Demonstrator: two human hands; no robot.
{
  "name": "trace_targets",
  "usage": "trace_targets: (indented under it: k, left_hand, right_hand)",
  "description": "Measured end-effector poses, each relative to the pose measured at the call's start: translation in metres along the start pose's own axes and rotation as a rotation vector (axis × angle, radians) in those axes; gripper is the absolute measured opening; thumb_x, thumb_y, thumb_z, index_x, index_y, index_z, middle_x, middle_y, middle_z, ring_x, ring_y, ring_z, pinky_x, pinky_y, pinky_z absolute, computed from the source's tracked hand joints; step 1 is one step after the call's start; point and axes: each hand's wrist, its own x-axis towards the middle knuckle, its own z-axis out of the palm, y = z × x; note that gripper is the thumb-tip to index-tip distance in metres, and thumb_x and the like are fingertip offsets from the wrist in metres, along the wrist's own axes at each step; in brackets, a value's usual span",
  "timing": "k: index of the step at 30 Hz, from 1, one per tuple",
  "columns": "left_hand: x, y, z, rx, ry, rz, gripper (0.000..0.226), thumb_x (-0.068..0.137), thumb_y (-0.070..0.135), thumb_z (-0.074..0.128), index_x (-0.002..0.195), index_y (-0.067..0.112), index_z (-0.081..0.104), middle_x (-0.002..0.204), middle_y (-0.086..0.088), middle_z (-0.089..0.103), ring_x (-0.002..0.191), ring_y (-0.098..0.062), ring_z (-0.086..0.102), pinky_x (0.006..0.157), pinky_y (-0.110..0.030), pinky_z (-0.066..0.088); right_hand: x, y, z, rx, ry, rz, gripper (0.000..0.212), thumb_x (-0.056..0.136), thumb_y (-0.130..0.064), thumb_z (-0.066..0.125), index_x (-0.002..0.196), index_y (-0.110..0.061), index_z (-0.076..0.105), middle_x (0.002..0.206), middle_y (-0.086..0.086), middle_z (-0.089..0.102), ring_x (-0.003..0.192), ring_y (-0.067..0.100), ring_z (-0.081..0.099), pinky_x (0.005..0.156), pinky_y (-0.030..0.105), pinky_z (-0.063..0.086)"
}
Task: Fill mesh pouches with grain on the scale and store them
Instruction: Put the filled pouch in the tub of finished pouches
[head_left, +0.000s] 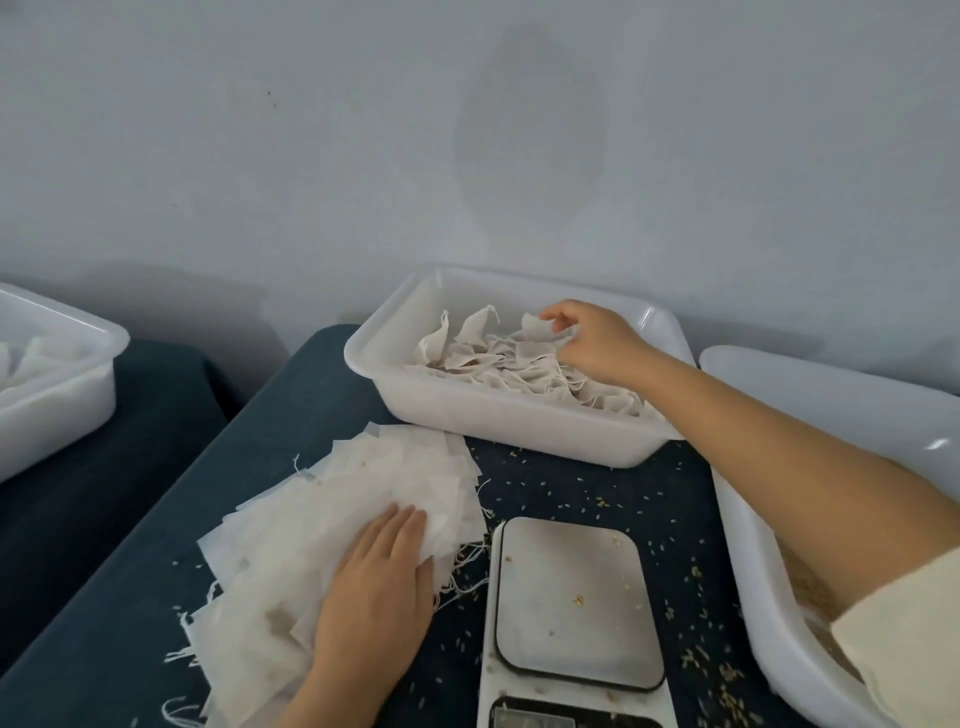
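A loose stack of flat, empty white mesh pouches (322, 525) with drawstrings lies on the dark blue table. My left hand (379, 587) presses flat on this stack, fingers straight. A white scale (571, 597) with a few grains on its platform stands just right of the stack. Behind it, a white tub (498, 421) holds several filled pouches (493, 358). My right hand (587, 338) reaches into that tub and pinches the corner of one pouch (537, 327). At the right edge a white tub of grain (769, 587) sits under my right forearm.
Loose grains (571, 488) are scattered over the table around the scale. Another white tub (52, 374) stands on a separate dark surface at the far left. A grey wall rises directly behind the tubs.
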Motion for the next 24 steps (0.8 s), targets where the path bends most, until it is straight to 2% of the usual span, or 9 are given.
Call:
trace_targets:
  k: [3, 7, 9, 11, 14, 16, 19, 21, 24]
  left_hand:
    - [0.002, -0.002, -0.005, -0.255, 0.068, -0.173, 0.031, 0.092, 0.010, 0.053, 0.122, 0.010, 0.061, 0.122, 0.004, 0.057, 0.116, -0.018, 0.053, 0.097, -0.024, 0.038]
    - [0.015, -0.002, -0.021, -0.440, 0.233, -0.278, 0.011, 0.089, 0.012, 0.061, 0.091, 0.011, 0.071, 0.094, 0.010, 0.059, 0.080, -0.005, 0.054, 0.072, -0.002, 0.035]
    - [0.022, -0.005, -0.026, -0.496, 0.202, -0.413, 0.016, 0.086, 0.025, 0.066, 0.071, 0.021, 0.062, 0.079, 0.012, 0.059, 0.069, -0.001, 0.050, 0.060, -0.009, 0.035]
    - [0.027, -0.011, -0.028, -0.510, 0.119, -0.541, 0.031, 0.082, 0.039, 0.067, 0.064, 0.018, 0.055, 0.062, 0.006, 0.054, 0.056, -0.009, 0.047, 0.051, -0.023, 0.032]
    - [0.028, -0.017, -0.032, -0.432, -0.083, -0.514, 0.054, 0.087, 0.054, 0.048, 0.056, 0.012, 0.036, 0.051, -0.002, 0.036, 0.049, -0.019, 0.035, 0.051, -0.031, 0.025]
    - [0.029, -0.020, -0.036, -0.460, -0.131, -0.547, 0.052, 0.092, 0.056, 0.036, 0.062, 0.014, 0.041, 0.059, -0.002, 0.044, 0.058, -0.020, 0.043, 0.058, -0.033, 0.032]
    - [0.027, -0.024, -0.047, -0.593, -0.151, -0.611, 0.047, 0.095, 0.052, 0.037, 0.090, 0.011, 0.060, 0.081, -0.002, 0.059, 0.077, -0.022, 0.057, 0.075, -0.035, 0.045]
    - [0.029, -0.026, -0.060, -0.755, -0.030, -0.582, 0.050, 0.095, 0.047, 0.043, 0.106, 0.003, 0.061, 0.084, -0.002, 0.062, 0.078, -0.021, 0.060, 0.077, -0.037, 0.049]
    - [0.031, -0.019, -0.092, -1.155, 0.166, -0.718, 0.043, 0.093, 0.043, 0.051, 0.109, 0.005, 0.062, 0.097, -0.010, 0.067, 0.083, -0.024, 0.063, 0.072, -0.035, 0.050]
  right_hand:
    - [-0.041, -0.031, -0.002, 0.076, -0.047, -0.125, 0.050, 0.082, 0.001, 0.055, 0.126, -0.021, 0.056, 0.109, -0.007, 0.056, 0.065, -0.003, 0.050, 0.060, 0.007, 0.038]
    - [-0.102, -0.053, 0.003, 0.134, -0.152, -0.208, 0.041, 0.082, -0.004, 0.060, 0.114, -0.030, 0.060, 0.096, -0.017, 0.058, 0.061, -0.005, 0.050, 0.064, 0.007, 0.040]
    - [-0.127, -0.058, 0.011, 0.177, -0.215, -0.196, 0.036, 0.084, -0.007, 0.062, 0.111, -0.030, 0.062, 0.096, -0.015, 0.060, 0.063, -0.008, 0.052, 0.065, 0.005, 0.042]
    - [-0.146, -0.058, 0.020, 0.211, -0.281, -0.173, 0.034, 0.085, -0.009, 0.063, 0.114, -0.026, 0.063, 0.099, -0.011, 0.062, 0.067, -0.006, 0.053, 0.067, 0.004, 0.043]
    - [-0.168, -0.055, 0.028, 0.248, -0.333, -0.125, 0.033, 0.088, -0.014, 0.064, 0.117, -0.028, 0.061, 0.102, -0.011, 0.062, 0.077, -0.001, 0.057, 0.074, 0.012, 0.049]
    - [-0.182, -0.052, 0.031, 0.309, -0.338, -0.082, 0.030, 0.088, -0.018, 0.065, 0.113, -0.033, 0.061, 0.104, -0.012, 0.063, 0.086, 0.008, 0.062, 0.073, 0.024, 0.054]
    - [-0.201, -0.049, 0.035, 0.414, -0.308, -0.049, 0.027, 0.087, -0.021, 0.065, 0.108, -0.039, 0.062, 0.103, -0.014, 0.064, 0.084, 0.010, 0.062, 0.063, 0.015, 0.049]
    - [-0.211, -0.049, 0.038, 0.481, -0.262, -0.029, 0.027, 0.087, -0.019, 0.064, 0.103, -0.041, 0.062, 0.100, -0.015, 0.065, 0.079, 0.004, 0.061, 0.061, 0.011, 0.048]
    - [-0.223, -0.050, 0.042, 0.567, -0.173, 0.026, 0.025, 0.087, -0.024, 0.065, 0.098, -0.046, 0.062, 0.098, -0.017, 0.066, 0.080, -0.003, 0.061, 0.064, 0.011, 0.049]
